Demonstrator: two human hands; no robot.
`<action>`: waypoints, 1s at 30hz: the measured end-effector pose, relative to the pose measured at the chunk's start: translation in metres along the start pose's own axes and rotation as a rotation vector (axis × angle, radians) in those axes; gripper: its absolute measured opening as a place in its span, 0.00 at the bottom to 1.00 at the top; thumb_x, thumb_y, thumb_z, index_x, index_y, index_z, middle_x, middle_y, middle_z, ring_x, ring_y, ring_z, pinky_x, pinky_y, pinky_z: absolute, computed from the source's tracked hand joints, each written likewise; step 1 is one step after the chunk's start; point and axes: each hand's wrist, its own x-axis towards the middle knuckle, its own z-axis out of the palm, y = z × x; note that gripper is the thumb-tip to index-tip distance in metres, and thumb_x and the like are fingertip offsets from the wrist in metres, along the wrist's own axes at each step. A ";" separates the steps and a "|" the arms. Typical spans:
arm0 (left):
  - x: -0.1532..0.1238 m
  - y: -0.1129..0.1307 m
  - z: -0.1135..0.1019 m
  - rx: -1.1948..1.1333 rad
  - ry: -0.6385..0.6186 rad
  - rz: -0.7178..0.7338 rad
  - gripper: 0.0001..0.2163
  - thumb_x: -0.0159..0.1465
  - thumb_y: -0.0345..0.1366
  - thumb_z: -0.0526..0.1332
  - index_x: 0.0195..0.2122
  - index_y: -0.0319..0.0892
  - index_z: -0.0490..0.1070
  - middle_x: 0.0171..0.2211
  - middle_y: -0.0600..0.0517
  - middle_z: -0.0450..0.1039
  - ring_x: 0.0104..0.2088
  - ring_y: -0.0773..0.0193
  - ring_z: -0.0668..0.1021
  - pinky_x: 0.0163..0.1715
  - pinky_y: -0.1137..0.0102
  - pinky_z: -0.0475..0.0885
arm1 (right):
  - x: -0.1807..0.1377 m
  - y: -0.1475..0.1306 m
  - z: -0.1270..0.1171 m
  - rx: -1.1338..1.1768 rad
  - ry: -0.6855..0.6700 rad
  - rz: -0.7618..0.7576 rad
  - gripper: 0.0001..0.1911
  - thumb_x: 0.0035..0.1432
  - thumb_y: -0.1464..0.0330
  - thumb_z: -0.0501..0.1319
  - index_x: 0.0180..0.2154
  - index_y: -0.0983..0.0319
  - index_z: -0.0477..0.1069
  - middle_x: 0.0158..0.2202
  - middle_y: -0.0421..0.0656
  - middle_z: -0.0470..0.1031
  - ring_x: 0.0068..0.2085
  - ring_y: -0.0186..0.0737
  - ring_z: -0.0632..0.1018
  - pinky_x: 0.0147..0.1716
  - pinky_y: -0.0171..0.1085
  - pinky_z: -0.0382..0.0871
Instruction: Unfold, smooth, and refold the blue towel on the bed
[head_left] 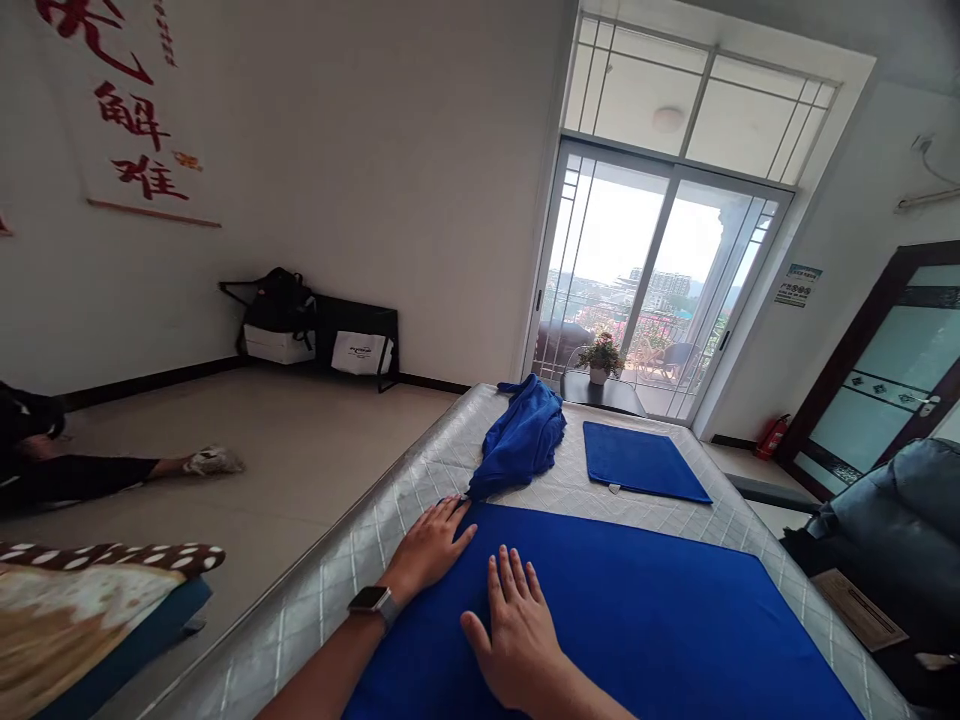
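A large blue cloth [645,590] lies spread flat over the near part of a quilted, silver-white mattress [330,560]. My left hand [431,545], with a watch on its wrist, rests at the cloth's far left corner, fingers stretched out. Flat on the cloth to its right is my right hand [517,630], palm down, thumb apart from the fingers. Just beyond my left hand sits a crumpled blue cloth [521,440]. Farther right, a smaller blue cloth [641,460] is folded into a flat rectangle with a small pale tag at its near edge.
On the left floor a person's leg [97,475] stretches out, near a patterned blanket [90,610]. A black bench [352,312] with bags stands by the wall. Beyond the mattress are a potted plant [600,358] and glass sliding doors [615,250]. A dark leather chair [892,520] stands right.
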 end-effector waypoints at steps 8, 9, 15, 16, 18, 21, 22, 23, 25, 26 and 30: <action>0.000 0.002 -0.002 -0.016 -0.008 -0.021 0.29 0.69 0.52 0.47 0.65 0.40 0.62 0.67 0.42 0.59 0.68 0.53 0.60 0.67 0.56 0.52 | -0.029 0.036 -0.015 -0.059 -0.053 0.123 0.37 0.68 0.48 0.37 0.70 0.60 0.38 0.72 0.42 0.36 0.71 0.46 0.41 0.69 0.54 0.38; 0.000 0.001 -0.002 -0.025 -0.011 -0.026 0.29 0.69 0.52 0.47 0.65 0.40 0.62 0.67 0.42 0.59 0.68 0.53 0.59 0.67 0.56 0.52 | -0.038 0.048 -0.020 -0.079 -0.056 0.162 0.37 0.68 0.48 0.38 0.70 0.59 0.38 0.72 0.41 0.35 0.71 0.45 0.41 0.69 0.53 0.37; 0.000 -0.002 0.000 -0.048 -0.031 -0.029 0.31 0.69 0.54 0.45 0.66 0.41 0.60 0.68 0.44 0.57 0.68 0.52 0.59 0.67 0.55 0.51 | -0.105 0.148 -0.046 -0.163 -0.006 0.450 0.38 0.66 0.45 0.36 0.70 0.56 0.35 0.73 0.36 0.35 0.71 0.42 0.41 0.69 0.51 0.36; 0.000 -0.002 0.001 -0.046 -0.024 -0.029 0.31 0.69 0.54 0.46 0.66 0.40 0.60 0.68 0.44 0.57 0.68 0.52 0.59 0.67 0.55 0.51 | -0.118 0.169 -0.049 -0.187 0.015 0.506 0.39 0.65 0.45 0.36 0.70 0.57 0.36 0.73 0.37 0.36 0.71 0.42 0.42 0.69 0.51 0.36; 0.001 -0.003 0.003 -0.045 -0.008 -0.029 0.30 0.69 0.54 0.47 0.65 0.41 0.61 0.67 0.44 0.59 0.68 0.52 0.60 0.67 0.55 0.51 | -0.146 0.216 -0.055 -0.256 0.048 0.614 0.42 0.64 0.44 0.36 0.70 0.61 0.37 0.73 0.40 0.37 0.71 0.43 0.43 0.69 0.52 0.38; 0.001 -0.003 0.004 -0.041 -0.002 -0.019 0.30 0.69 0.53 0.47 0.65 0.41 0.61 0.67 0.44 0.59 0.67 0.51 0.61 0.67 0.54 0.53 | -0.190 0.286 -0.066 -0.392 0.093 0.719 0.39 0.64 0.48 0.38 0.70 0.60 0.46 0.72 0.43 0.42 0.71 0.47 0.45 0.68 0.55 0.42; 0.001 -0.003 0.003 -0.037 -0.007 -0.016 0.30 0.69 0.54 0.46 0.65 0.41 0.61 0.68 0.44 0.59 0.67 0.51 0.61 0.67 0.54 0.53 | -0.203 0.306 -0.069 -0.436 0.082 0.725 0.37 0.63 0.50 0.41 0.69 0.58 0.51 0.72 0.43 0.44 0.71 0.49 0.47 0.67 0.57 0.44; 0.000 -0.002 0.002 -0.032 -0.016 -0.017 0.30 0.69 0.54 0.46 0.66 0.41 0.61 0.68 0.44 0.58 0.67 0.51 0.61 0.67 0.54 0.53 | -0.215 0.323 -0.072 -0.475 0.074 0.736 0.36 0.62 0.52 0.42 0.67 0.56 0.55 0.72 0.43 0.46 0.71 0.51 0.47 0.66 0.58 0.45; 0.000 -0.001 0.000 -0.022 -0.038 -0.028 0.31 0.69 0.54 0.45 0.66 0.41 0.60 0.68 0.44 0.57 0.67 0.50 0.61 0.67 0.54 0.53 | -0.233 0.347 -0.076 -0.533 0.065 0.759 0.34 0.60 0.56 0.44 0.65 0.55 0.61 0.71 0.43 0.48 0.70 0.53 0.49 0.66 0.59 0.45; 0.000 0.000 -0.001 -0.019 -0.047 -0.032 0.31 0.69 0.54 0.45 0.66 0.41 0.59 0.68 0.44 0.57 0.67 0.50 0.61 0.66 0.53 0.53 | -0.238 0.354 -0.077 -0.548 0.069 0.774 0.34 0.59 0.57 0.44 0.64 0.55 0.62 0.71 0.44 0.49 0.70 0.54 0.49 0.66 0.60 0.45; 0.001 0.002 -0.004 -0.014 -0.069 -0.034 0.31 0.69 0.54 0.44 0.67 0.40 0.59 0.69 0.44 0.56 0.68 0.51 0.60 0.66 0.53 0.53 | -0.246 0.359 -0.079 -0.493 0.139 0.818 0.38 0.58 0.54 0.42 0.67 0.59 0.58 0.71 0.45 0.48 0.71 0.51 0.49 0.66 0.58 0.46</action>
